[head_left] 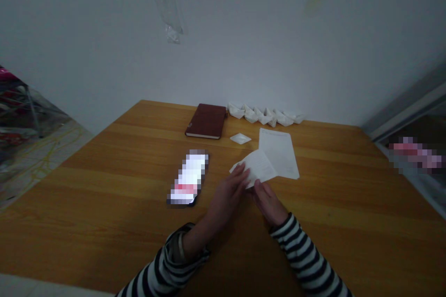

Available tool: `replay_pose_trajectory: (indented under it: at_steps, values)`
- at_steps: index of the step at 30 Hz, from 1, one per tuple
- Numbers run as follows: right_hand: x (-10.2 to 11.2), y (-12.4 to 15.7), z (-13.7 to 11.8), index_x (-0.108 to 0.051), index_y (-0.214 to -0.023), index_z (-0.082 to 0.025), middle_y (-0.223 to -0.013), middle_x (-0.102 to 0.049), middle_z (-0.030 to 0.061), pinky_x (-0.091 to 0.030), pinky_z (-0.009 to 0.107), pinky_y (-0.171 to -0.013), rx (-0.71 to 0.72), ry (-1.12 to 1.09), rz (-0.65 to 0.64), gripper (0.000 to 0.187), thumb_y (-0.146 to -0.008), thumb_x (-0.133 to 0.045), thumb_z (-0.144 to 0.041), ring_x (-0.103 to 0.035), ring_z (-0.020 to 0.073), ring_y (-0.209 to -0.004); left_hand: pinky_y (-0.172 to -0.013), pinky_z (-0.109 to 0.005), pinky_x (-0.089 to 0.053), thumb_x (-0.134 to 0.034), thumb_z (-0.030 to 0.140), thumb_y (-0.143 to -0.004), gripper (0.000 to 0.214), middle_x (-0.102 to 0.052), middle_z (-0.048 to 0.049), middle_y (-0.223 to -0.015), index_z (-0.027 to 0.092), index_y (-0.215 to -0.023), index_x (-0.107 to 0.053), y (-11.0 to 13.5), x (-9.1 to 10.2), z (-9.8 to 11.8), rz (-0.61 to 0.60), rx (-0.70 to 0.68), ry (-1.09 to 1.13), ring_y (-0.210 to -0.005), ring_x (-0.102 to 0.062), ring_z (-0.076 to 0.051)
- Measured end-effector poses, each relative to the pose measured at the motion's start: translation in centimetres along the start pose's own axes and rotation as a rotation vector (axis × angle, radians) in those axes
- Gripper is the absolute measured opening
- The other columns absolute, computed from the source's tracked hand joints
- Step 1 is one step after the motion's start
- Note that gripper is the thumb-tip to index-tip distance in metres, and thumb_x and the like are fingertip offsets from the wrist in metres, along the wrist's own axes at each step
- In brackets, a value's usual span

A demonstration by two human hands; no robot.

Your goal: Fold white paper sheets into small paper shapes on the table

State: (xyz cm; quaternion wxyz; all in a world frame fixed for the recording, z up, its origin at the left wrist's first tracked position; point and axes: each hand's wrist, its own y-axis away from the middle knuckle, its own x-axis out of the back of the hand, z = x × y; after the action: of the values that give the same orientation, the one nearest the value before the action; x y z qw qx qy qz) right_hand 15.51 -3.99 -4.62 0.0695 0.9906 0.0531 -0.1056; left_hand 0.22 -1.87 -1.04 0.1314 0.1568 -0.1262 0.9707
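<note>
White sheet [261,166] is in both hands, just beyond the fingertips, over the middle of the wooden table [104,185]. Left hand [228,195] is at the sheet's near-left side: fingers close together, reaching forward, tips lying on top of the paper. Left thumb is hidden, so can't tell if that hand is pinching or only pressing. Right hand [270,204] is at the near edge, pinching it; its lower fingers are mostly out of sight. Hands are near each other, small gap between them at the near corner. Sheet's far-left edge is curved; the rest fans out away from the wrists.

Beyond and right of it: flat paper [280,153], near-left part covered by the held sheet in this view. Can't tell if the two touch. Further out, ahead of the left fingertips: small folded diamond [240,138]. Phone [190,176], screen lit, lies left of the left hand, apart from it. Brown notebook [207,120] and row of folded paper pieces [251,113] sit at the far edge, by the wall [244,46].
</note>
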Motion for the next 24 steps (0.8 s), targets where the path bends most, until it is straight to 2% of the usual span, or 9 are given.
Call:
replay_pose_trajectory:
  at_steps: [5,13,18,24]
  values:
    - [0.9,-0.1,-0.8,-0.047,-0.143,-0.028,-0.153,-0.041,0.0033,-0.023,0.049,-0.120,0.033,0.158,-0.116,0.063,-0.089,-0.053,-0.061,-0.032,0.0247,-0.145,-0.118,-0.050,-0.030,-0.043,0.032,-0.097,0.043,-0.046,-0.0107,-0.148,0.017,-0.135,-0.056,0.2,-0.1,0.0,-0.048,0.005,-0.073,-0.141,-0.039,-0.023]
    - [2.0,-0.2,-1.2,-0.038,-0.149,-0.029,-0.157,-0.034,0.0012,-0.019,0.047,-0.121,0.066,0.384,-0.221,0.064,-0.093,-0.046,-0.059,-0.031,0.0244,-0.145,-0.118,-0.049,-0.031,-0.040,0.026,-0.097,0.043,-0.043,-0.0085,-0.151,0.020,-0.138,-0.052,0.4,-0.2,-0.4,-0.093,0.023,-0.119,-0.141,-0.038,-0.022]
    - [2.3,-0.5,-0.9,-0.045,-0.145,-0.026,-0.153,-0.042,0.0046,-0.023,0.047,-0.120,0.080,0.384,-0.232,0.062,-0.093,-0.048,-0.058,-0.033,0.0250,-0.144,-0.119,-0.046,-0.031,-0.041,0.026,-0.097,0.043,-0.045,-0.0086,-0.150,0.019,-0.138,-0.052,0.3,-0.1,-0.4,-0.108,0.040,-0.147,-0.141,-0.039,-0.021]
    - [2.1,-0.9,-1.0,-0.064,-0.127,-0.025,-0.134,-0.062,0.0071,-0.031,0.051,-0.115,0.103,0.259,-0.152,0.049,-0.089,-0.058,-0.055,-0.047,0.0287,-0.134,-0.118,-0.047,-0.031,-0.040,0.031,-0.098,0.042,-0.046,-0.0076,-0.149,0.019,-0.137,-0.054,0.3,0.0,0.4,-0.111,0.054,-0.129,-0.140,-0.040,-0.021]
